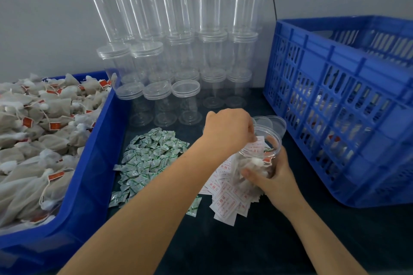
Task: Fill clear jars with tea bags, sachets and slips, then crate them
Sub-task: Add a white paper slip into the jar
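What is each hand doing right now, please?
Left hand: closed, pinching a paper slip into the mouth of the jar.
Right hand: closed, holding the jar tilted.

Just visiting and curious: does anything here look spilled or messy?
Mostly orderly. The small green-and-white sachets lie in a loose heap on the dark table, and the red-printed white paper slips are fanned untidily beside them, partly under the held clear plastic jar. Nothing looks damaged.

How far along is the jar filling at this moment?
Done: filled jars show through the blue crate. In hand: the right hand grips an open jar holding tea bags; the left hand pushes a slip in. Left: lid it, crate it, fill the stacked empty jars.
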